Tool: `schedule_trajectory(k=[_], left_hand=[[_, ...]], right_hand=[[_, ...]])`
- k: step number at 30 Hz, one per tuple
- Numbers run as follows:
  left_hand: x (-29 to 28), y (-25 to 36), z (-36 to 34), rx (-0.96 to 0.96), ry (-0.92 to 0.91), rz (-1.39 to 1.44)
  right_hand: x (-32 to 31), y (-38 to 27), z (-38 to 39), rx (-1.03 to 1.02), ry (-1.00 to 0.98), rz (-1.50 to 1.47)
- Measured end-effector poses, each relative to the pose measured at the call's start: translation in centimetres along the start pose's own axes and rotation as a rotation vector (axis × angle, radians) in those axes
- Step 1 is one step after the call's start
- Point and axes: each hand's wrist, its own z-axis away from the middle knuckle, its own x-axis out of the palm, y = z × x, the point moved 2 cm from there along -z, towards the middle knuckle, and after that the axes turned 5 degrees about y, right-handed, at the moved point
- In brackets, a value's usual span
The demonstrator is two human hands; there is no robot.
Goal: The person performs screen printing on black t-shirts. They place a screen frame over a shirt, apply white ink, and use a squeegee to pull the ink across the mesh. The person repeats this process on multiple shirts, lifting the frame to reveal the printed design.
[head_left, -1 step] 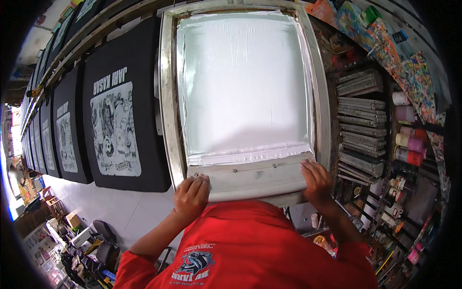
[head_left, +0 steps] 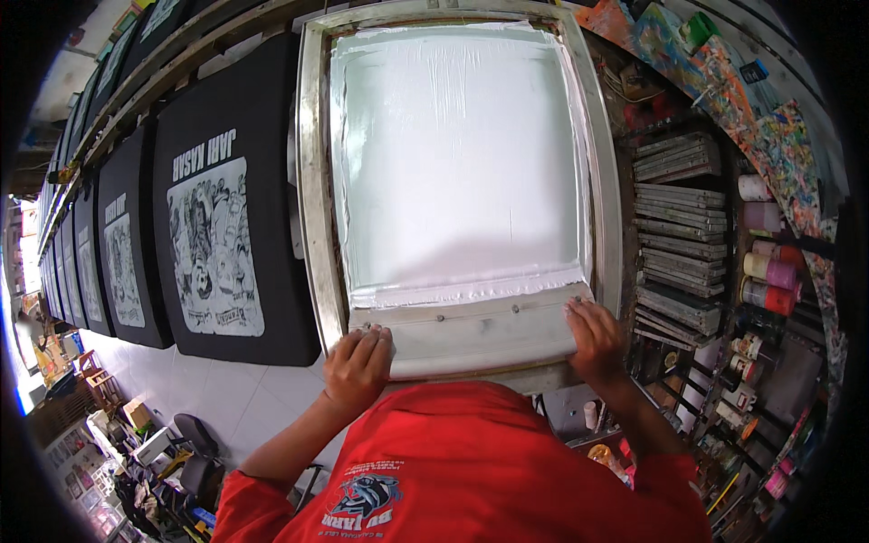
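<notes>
A framed printing screen point(head_left: 312, 145) stands in front of me, its mesh spread with glossy white ink point(head_left: 457, 154). Across its near end lies a wide pale squeegee point(head_left: 466, 330), with a ridge of ink along its far edge. My left hand point(head_left: 358, 362) is closed on the squeegee's left end, fingertips over the top. My right hand point(head_left: 593, 344) grips the opposite end the same way. Whatever lies under the screen is hidden.
Black shirts point(head_left: 208, 118) with white prints line boards along the left. To the right are stacked screen frames point(head_left: 679, 217), paint tubs point(head_left: 769, 267) on a rack and a paint-splattered board point(head_left: 733, 109). A black chair point(head_left: 195, 434) and clutter stand low left.
The view has shifted very slightly; the squeegee and my hands sit a touch higher in the picture. Both hands keep the same grip.
</notes>
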Motion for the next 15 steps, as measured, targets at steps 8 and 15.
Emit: schedule_trajectory(k=[8, 15], left_hand=[[4.0, -6.2, -9.9, 0.003, 0.062, -0.010], [7.2, -12.3, -19.5, -0.006, 0.045, -0.038]], right_hand=[[2.6, 5.7, -11.5, -0.052, 0.040, 0.029], [5.6, 11.0, -22.2, -0.058, 0.158, 0.102]])
